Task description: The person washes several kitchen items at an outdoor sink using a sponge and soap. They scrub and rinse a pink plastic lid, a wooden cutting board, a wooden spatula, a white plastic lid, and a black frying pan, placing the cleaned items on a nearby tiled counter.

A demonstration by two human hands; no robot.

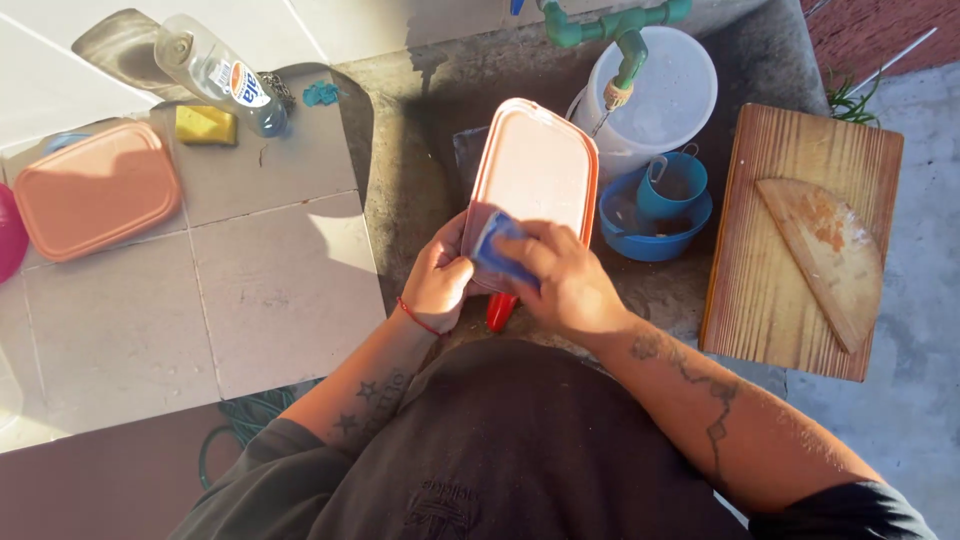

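Low sunlight casts long shadows over a pale tiled counter (270, 290), a concrete sink basin (420, 170) and a green tap (615, 30).

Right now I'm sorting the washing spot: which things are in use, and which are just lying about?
In use: left hand, right hand, pink lid, blue sponge.

Lying about: orange container, soap bottle, yellow sponge, wooden board, white bucket, blue bowl.
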